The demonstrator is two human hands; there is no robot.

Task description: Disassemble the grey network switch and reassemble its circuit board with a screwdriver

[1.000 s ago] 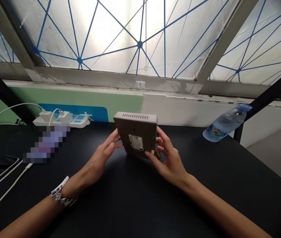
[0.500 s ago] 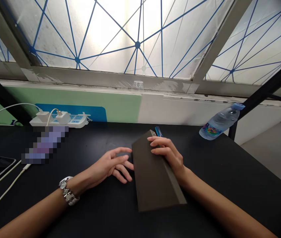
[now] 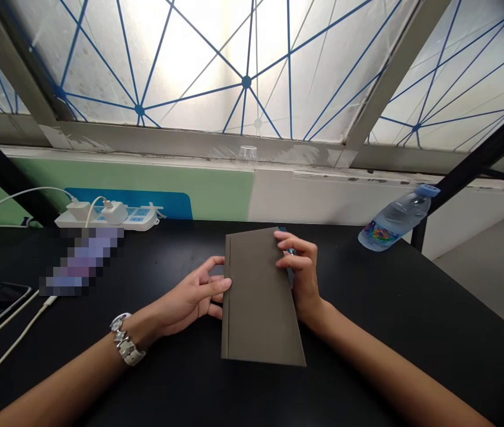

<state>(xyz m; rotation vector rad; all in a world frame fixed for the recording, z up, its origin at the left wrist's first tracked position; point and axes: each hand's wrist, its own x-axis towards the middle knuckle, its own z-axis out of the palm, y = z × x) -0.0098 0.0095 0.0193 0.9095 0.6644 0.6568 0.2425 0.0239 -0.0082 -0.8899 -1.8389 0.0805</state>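
Observation:
A grey-brown notebook (image 3: 258, 314), its cover closed and creased along the left edge, is held tilted above the black desk. My left hand (image 3: 190, 299) grips its left edge, the thumb on the front cover and the fingers partly hidden behind. On the far right edge, my right hand (image 3: 306, 279) holds the notebook with its fingertips over the cover; the thumb is out of sight. Behind that edge, a blue object (image 3: 292, 251), perhaps a pen, shows between my right fingers, mostly hidden. A silver watch (image 3: 125, 341) circles my left wrist.
At the back left stands a white power strip (image 3: 139, 220) with plugged-in chargers. A blurred-out device (image 3: 85, 261) and a dark phone-like slab (image 3: 0, 308) lie left among white cables. A water bottle (image 3: 392, 222) leans against the black frame at right. A clear cup (image 3: 248, 153) sits on the windowsill.
The notebook has shifted left and turned more squarely toward me. My left hand has gone from spread fingers beside it to holding its left edge. My right hand has moved left with it.

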